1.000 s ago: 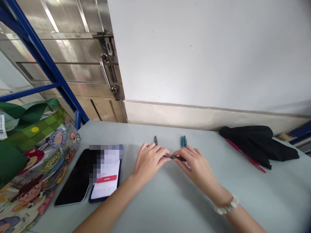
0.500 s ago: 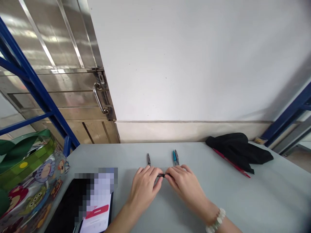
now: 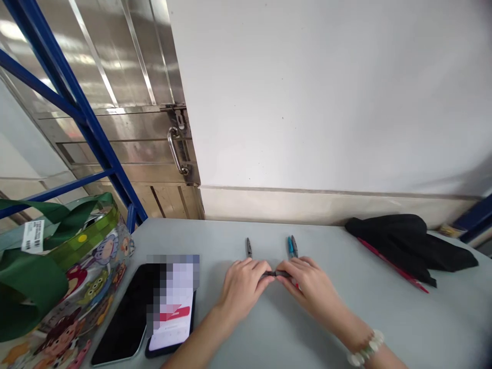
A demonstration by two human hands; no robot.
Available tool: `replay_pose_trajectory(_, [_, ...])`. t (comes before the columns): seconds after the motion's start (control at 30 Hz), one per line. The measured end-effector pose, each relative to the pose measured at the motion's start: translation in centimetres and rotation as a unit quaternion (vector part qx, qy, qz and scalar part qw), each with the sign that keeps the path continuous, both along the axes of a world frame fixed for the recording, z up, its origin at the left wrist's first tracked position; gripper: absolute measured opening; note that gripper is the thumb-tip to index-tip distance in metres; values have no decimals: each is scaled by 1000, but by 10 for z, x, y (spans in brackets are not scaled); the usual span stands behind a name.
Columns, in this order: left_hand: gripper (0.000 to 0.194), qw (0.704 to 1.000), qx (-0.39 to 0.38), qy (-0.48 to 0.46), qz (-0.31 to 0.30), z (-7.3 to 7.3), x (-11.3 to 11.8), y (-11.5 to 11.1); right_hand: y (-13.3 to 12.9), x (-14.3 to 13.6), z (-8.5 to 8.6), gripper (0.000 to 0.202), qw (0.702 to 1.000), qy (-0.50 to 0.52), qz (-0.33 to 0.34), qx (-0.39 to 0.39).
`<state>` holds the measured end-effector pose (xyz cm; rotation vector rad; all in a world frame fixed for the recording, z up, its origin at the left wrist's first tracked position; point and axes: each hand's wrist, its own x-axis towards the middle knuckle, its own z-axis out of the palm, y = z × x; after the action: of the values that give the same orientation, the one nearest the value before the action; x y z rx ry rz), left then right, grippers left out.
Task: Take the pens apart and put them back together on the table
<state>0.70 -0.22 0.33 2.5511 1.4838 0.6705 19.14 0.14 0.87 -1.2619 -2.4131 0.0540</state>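
Observation:
A slim dark pen [image 3: 274,273] lies level between my two hands, just above or on the grey table. My left hand [image 3: 244,284] pinches its left end between thumb and fingers. At the other end my right hand [image 3: 306,279] has its fingers closed round it; a bit of red shows beneath these fingers, too small to make out. Beyond the left hand is a dark grey pen [image 3: 249,247]. A blue pen [image 3: 290,246] and a second grey pen [image 3: 294,245] lie side by side past the right hand, which hides their near ends.
Left on the grey table [image 3: 215,241] lie a black-screened phone [image 3: 126,318] and a phone with a lit, partly blurred screen [image 3: 172,328]. A cartoon-print bag [image 3: 96,271] stands beside them. Black cloth [image 3: 407,243] with a red edge lies at right. Blue metal frames flank the table.
The camera view has swung left, so everything sits farther right. Both hands still hold the pen; slightly more of it shows between them, and a red bit appears under the right fingers.

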Motion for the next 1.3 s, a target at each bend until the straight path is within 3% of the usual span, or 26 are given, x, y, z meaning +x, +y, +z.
replay_pose_trajectory(0.17, [9,1000,-4,5,10,-1,-1,1,0,1,2,10,998,22,-30,57])
replay_pose_trajectory(0.27, [10,1000,0,4,15,0,-1,-1,-1,2,5,3,998,7,-12,58])
replay_pose_trajectory(0.37, [10,1000,7,-4,29,1,0,-3,-2,3,8,10,999,-9,6,51])
replay_pose_trajectory(0.63, [11,999,4,-15,52,2,-3,0,1,9,12,8,995,6,-5,98])
replay_pose_trajectory(1.3, [12,997,15,-35,60,0,-3,1,6,19,15,9,994,0,-58,89])
